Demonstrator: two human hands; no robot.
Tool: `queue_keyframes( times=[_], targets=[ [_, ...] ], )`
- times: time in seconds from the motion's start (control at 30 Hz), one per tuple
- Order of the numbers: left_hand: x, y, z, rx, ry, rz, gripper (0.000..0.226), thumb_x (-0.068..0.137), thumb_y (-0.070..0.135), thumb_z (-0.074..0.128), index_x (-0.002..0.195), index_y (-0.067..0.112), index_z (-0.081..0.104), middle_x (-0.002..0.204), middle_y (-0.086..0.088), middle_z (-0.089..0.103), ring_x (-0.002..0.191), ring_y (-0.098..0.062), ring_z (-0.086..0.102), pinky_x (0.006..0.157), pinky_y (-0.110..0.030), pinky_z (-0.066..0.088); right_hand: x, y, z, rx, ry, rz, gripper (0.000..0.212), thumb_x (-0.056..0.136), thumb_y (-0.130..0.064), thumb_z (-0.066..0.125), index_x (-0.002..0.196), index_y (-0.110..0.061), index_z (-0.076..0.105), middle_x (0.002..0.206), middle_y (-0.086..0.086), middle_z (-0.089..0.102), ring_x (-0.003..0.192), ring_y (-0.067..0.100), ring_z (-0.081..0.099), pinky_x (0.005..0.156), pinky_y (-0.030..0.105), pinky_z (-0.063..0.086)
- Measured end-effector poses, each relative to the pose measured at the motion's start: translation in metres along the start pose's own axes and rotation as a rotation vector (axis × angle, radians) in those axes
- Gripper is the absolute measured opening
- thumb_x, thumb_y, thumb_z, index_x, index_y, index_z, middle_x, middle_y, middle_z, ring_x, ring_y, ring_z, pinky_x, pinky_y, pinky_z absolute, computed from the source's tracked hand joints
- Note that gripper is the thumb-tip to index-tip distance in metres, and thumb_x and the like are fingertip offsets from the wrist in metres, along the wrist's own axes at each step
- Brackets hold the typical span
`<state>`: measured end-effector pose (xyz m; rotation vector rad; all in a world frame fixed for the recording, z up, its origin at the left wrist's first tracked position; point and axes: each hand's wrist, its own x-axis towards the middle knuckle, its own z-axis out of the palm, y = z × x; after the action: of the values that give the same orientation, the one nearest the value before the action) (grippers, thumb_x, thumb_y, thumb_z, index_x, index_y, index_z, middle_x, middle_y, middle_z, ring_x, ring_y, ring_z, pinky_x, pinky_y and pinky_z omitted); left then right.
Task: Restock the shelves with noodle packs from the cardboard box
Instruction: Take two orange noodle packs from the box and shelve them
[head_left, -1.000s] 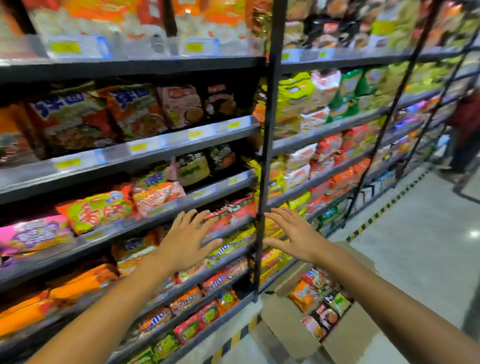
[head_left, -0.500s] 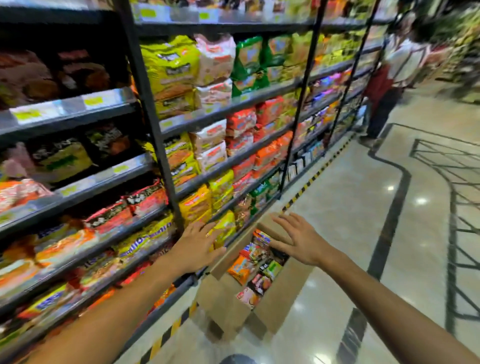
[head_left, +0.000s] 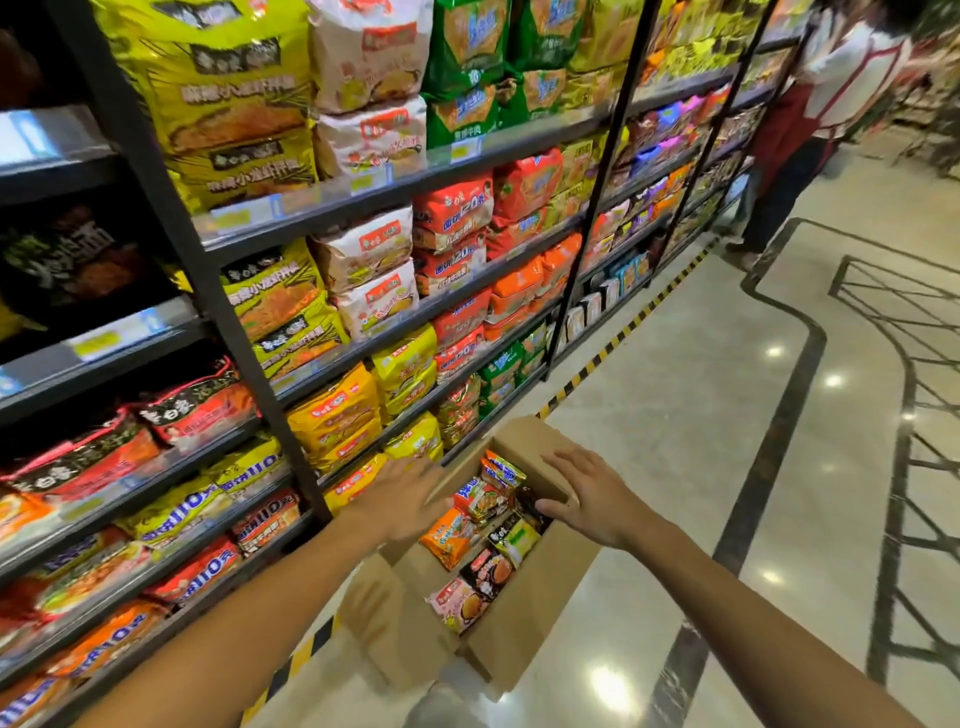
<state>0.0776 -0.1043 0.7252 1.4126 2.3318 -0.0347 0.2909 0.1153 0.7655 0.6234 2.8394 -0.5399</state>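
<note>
Two hands, both empty, hovered at the cardboard box (head_left: 524, 613) on the floor (head_left: 701, 415).

Item 1 – left hand (head_left: 402, 499): fingers straight and loosely spread, palm down, at the box's shelf-side flap; contact w/ flap can't be told. Held nothing.

Item 2 – right hand (head_left: 587, 496): fingers relaxed, slightly bent, over the far-side flap and rim; thumb pointed in toward the contents. Nothing gripped.

Item 3 – box: open-topped, flaps out, standing below and between the hands, just beside the lowest shelf run. Appeared well filled.

Item 4 – noodle packs (head_left: 478, 540): mixed lot in box, orange, green/yellow, black, pink wrappers, stood on edge, tightly packed. Orange pack (head_left: 448, 535) nearest left hand; dark pack (head_left: 530, 506) just under right thumb.

Item 5 – shelves (head_left: 395, 192): to the left of, and above, both hands; several tiers, mostly full, price tags along edges.

Item 6 – other person (head_left: 810, 119), red apron, far up the aisle beyond right hand; not involved.

Step in hand (est.): reach into box for a pick; no pack lifted yet. Restock seemingly early, box near full.

Next move needs: hands down into the opening, fingers worked round one pack's top edge. Packs are wedged close, so pull straight up to avoid dragging neighbours. Then match wrapper to its shelf row.
</note>
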Motion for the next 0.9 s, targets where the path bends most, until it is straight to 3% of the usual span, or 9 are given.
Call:
queue_keyframes(
  times=[0.13, 0.27, 0.4, 0.5, 0.53, 0.63, 0.77, 0.83, 0.9],
  targets=[
    [0.053, -0.001, -0.003, -0.087, -0.066, -0.063, 0.129, 0.055, 0.094, -0.020, 0.157, 0.023, 0.018, 0.165, -0.005, 0.013, 0.150, -0.031, 0.013, 0.122, -0.052, 0.008, 0.050, 0.045, -0.006, 0.018, -0.066, 0.025, 0.082, 0.087, -0.069, 0.050, 0.155, -0.033, 0.021, 0.161, 0.002, 0.024, 0.149, 0.025, 0.015, 0.120, 0.045, 0.021],
    [0.091, -0.007, 0.007, -0.191, -0.069, -0.155, 0.071, 0.099, 0.062, 0.026, 0.157, 0.021, 0.021, 0.162, -0.008, 0.023, 0.147, -0.031, 0.023, 0.119, -0.046, 0.021, 0.104, 0.075, -0.009, 0.019, -0.127, -0.002, 0.076, 0.093, -0.057, 0.055, 0.155, -0.023, 0.027, 0.159, 0.005, 0.029, 0.145, 0.026, 0.021, 0.117, 0.039, 0.022],
    [0.121, -0.015, 0.019, -0.361, -0.105, -0.263, 0.075, 0.099, 0.065, 0.025, 0.152, 0.013, 0.033, 0.159, -0.010, 0.030, 0.146, -0.029, 0.027, 0.119, -0.042, 0.022, 0.164, 0.097, 0.002, 0.040, -0.224, -0.040, 0.074, 0.092, -0.054, 0.058, 0.153, -0.021, 0.030, 0.157, 0.006, 0.033, 0.144, 0.024, 0.023, 0.117, 0.036, 0.022],
    [0.148, -0.028, 0.047, -0.438, -0.015, -0.392, 0.128, 0.065, 0.097, -0.005, 0.140, 0.010, 0.053, 0.144, -0.012, 0.052, 0.134, -0.029, 0.046, 0.112, -0.039, 0.035, 0.217, 0.111, 0.018, 0.051, -0.299, -0.087, 0.072, 0.092, -0.050, 0.060, 0.153, -0.021, 0.033, 0.156, 0.006, 0.035, 0.144, 0.025, 0.025, 0.117, 0.035, 0.021],
    [0.156, -0.029, 0.053, -0.471, 0.000, -0.442, 0.123, 0.066, 0.097, 0.000, 0.135, 0.012, 0.057, 0.138, -0.011, 0.057, 0.128, -0.029, 0.051, 0.108, -0.040, 0.040, 0.235, 0.116, 0.025, 0.043, -0.315, -0.114, 0.071, 0.092, -0.049, 0.061, 0.152, -0.022, 0.034, 0.155, 0.006, 0.037, 0.144, 0.025, 0.027, 0.116, 0.033, 0.021],
    [0.186, -0.032, 0.075, -0.611, -0.013, -0.561, 0.067, 0.090, 0.060, 0.039, 0.133, 0.011, 0.056, 0.134, -0.013, 0.058, 0.124, -0.032, 0.053, 0.106, -0.043, 0.041, 0.288, 0.131, 0.051, 0.045, -0.406, -0.175, 0.072, 0.088, -0.051, 0.060, 0.152, -0.026, 0.036, 0.152, 0.006, 0.042, 0.142, 0.026, 0.033, 0.115, 0.035, 0.028],
    [0.238, -0.042, 0.140, -0.803, 0.066, -0.659, 0.057, 0.099, 0.047, 0.049, 0.145, 0.014, 0.044, 0.141, -0.003, 0.051, 0.121, -0.018, 0.054, 0.095, -0.024, 0.039, 0.347, 0.159, 0.111, 0.101, -0.471, -0.171, 0.064, 0.092, -0.034, 0.066, 0.149, -0.020, 0.041, 0.146, 0.008, 0.046, 0.139, 0.026, 0.038, 0.111, 0.026, 0.031],
    [0.262, -0.044, 0.188, -0.957, 0.149, -0.715, 0.066, 0.092, 0.061, 0.050, 0.145, 0.021, 0.043, 0.142, 0.005, 0.044, 0.122, -0.010, 0.050, 0.096, -0.018, 0.037, 0.367, 0.172, 0.149, 0.115, -0.502, -0.139, 0.065, 0.092, -0.034, 0.065, 0.150, -0.023, 0.038, 0.149, 0.004, 0.041, 0.140, 0.020, 0.037, 0.111, 0.021, 0.030],
    [0.282, -0.050, 0.247, -1.102, 0.204, -0.804, 0.059, 0.084, 0.076, 0.049, 0.134, 0.043, 0.047, 0.143, -0.003, 0.049, 0.125, -0.018, 0.054, 0.103, -0.035, 0.046, 0.386, 0.187, 0.194, 0.131, -0.515, -0.133, 0.065, 0.092, -0.032, 0.064, 0.151, -0.024, 0.037, 0.149, 0.001, 0.042, 0.140, 0.016, 0.036, 0.110, 0.019, 0.029]
  ],
)
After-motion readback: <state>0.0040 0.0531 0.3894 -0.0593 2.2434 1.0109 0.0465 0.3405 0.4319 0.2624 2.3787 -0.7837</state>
